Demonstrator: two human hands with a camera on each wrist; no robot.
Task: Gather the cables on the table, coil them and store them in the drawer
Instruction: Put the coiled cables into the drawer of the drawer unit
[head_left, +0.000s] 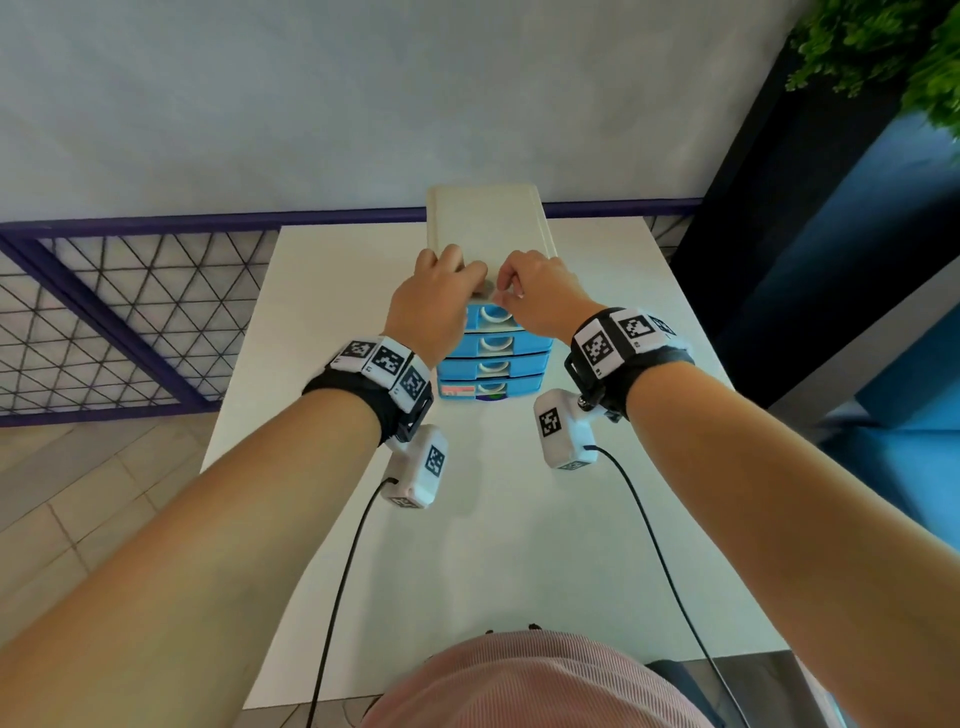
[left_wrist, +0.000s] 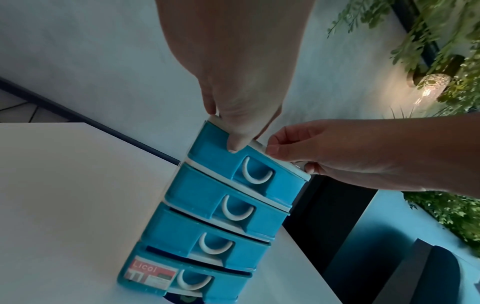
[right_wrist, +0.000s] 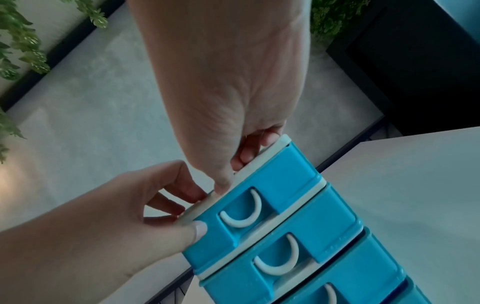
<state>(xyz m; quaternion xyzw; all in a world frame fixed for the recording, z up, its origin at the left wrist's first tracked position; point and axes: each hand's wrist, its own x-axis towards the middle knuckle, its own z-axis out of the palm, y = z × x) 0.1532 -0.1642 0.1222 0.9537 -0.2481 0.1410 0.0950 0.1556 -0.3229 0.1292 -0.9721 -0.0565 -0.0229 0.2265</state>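
A small drawer unit (head_left: 493, 364) (left_wrist: 221, 216) (right_wrist: 298, 236) with a white frame and several blue drawers stands at the far middle of the white table (head_left: 519, 545). All its drawers look pushed in. My left hand (head_left: 462, 267) (left_wrist: 226, 127) (right_wrist: 189, 211) grips the unit's top front edge on the left. Its thumb presses the top drawer (left_wrist: 215, 152) (right_wrist: 291, 170) and its fingers lie on the lid. My right hand (head_left: 506, 288) (left_wrist: 285, 156) (right_wrist: 241, 164) pinches the same white edge further right, with fingers curled on top.
Black leads (head_left: 343, 571) run from my wrist cameras back over the table's near part. A purple wire-grid fence (head_left: 130, 312) stands at the left. A dark panel and green plants (head_left: 883, 41) are at the right. A pale wall is behind the unit.
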